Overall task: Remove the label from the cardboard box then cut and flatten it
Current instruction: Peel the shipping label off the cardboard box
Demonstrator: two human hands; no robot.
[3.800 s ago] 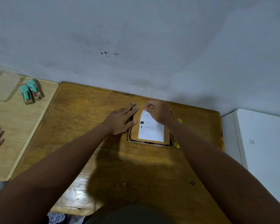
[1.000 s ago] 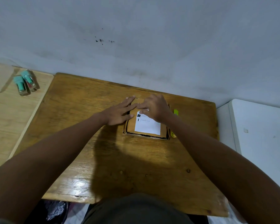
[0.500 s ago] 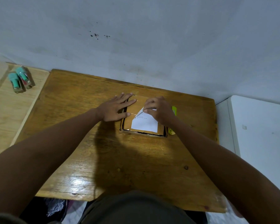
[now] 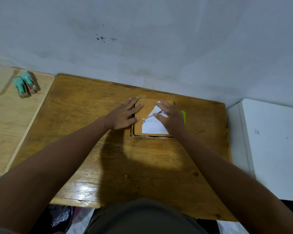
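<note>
Evidently the right hand (image 4: 172, 116) is pinching and peeling the shipping label (image 4: 153, 125), half-lifted; the left hand (image 4: 123, 115), flat and released, is bracing the cardboard box (image 4: 139, 127); cutting and flattening are awaiting.

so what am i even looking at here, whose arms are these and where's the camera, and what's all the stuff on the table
There is no machine here: these are a person's two bare arms, filmed by one wide-angle camera worn on their head, looking forward and down.

On the wooden table lies a cardboard box with a white label. The left hand lies flat, fingers spread, on the box's left edge. The right hand is on the label, whose upper left corner is peeled and folded back; the exact grip is hidden.

A yellow-green object peeks out beside the right hand; what it is cannot be told. On the lighter board to the left lie two small teal-capped items.
</note>
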